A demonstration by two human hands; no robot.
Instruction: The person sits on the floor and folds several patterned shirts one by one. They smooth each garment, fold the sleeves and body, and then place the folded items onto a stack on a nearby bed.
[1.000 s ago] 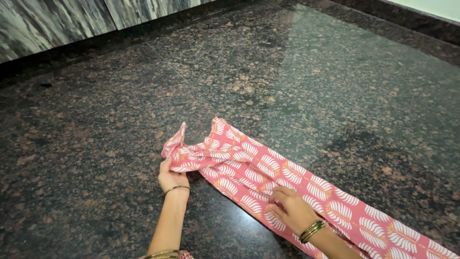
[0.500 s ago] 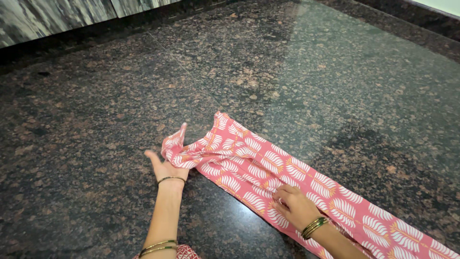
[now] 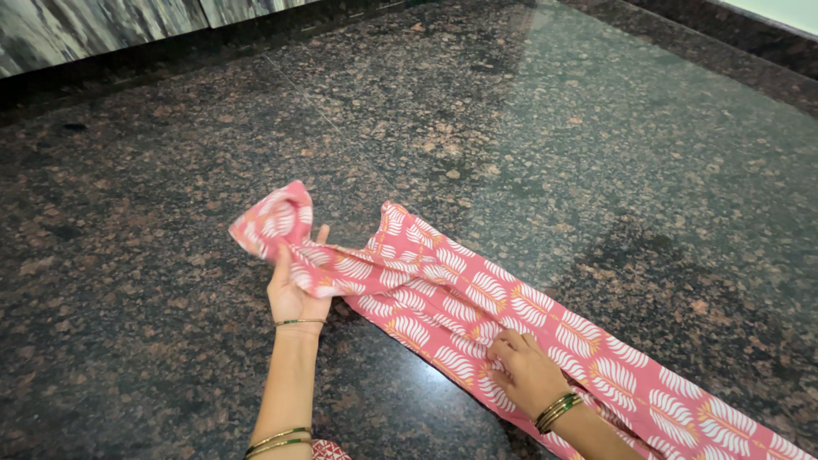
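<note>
A long pink cloth (image 3: 511, 332) with a white leaf print lies on the dark speckled stone floor (image 3: 528, 145), running from centre-left to the lower right corner of the frame. The left hand (image 3: 294, 285) has its fingers curled around the bunched end, lifting it toward the left. The right hand (image 3: 524, 370) lies flat, fingers spread, pressing the cloth down at lower centre. If the left hand pulls harder than the right hand pins, the strip may well slide and wrinkle; only 1 end looks gripped.
</note>
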